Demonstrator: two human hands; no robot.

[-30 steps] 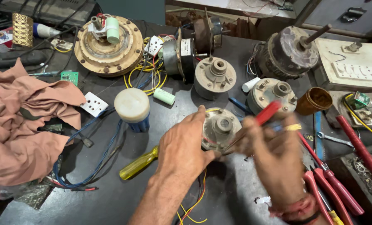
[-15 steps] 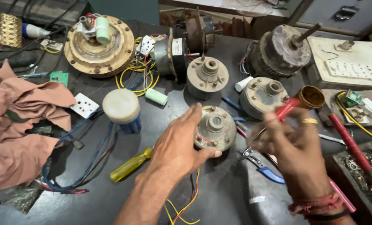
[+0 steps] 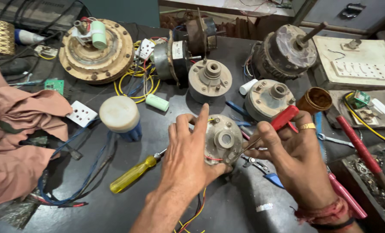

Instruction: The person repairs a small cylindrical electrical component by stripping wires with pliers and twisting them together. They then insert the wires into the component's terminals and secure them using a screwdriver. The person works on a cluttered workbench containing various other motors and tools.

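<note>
At the left edge of the dark workbench [image 3: 114, 211] lies a pink cloth [image 3: 15, 142], and next to it a white round cap [image 3: 119, 114] sits on a blue base. A yellow screwdriver [image 3: 134, 174] lies flat near the front, its tip pointing up and right toward the left hand [image 3: 188, 159]. That hand is wrapped around the left side of a small grey motor [image 3: 221, 139], fingers spread over its rim, holding it tilted up with its round face toward the camera. Red and yellow wires [image 3: 196, 211] hang down from under it. The right hand [image 3: 298, 157] is closed around a red-handled screwdriver [image 3: 283, 118]. The tool slants down and left, from the handle at the upper right to its thin tip touching the motor's lower right rim. Behind, more grey motors [image 3: 209, 80] stand close together, and red pliers [image 3: 345, 200] lie by the right edge, so there is little free room
</note>
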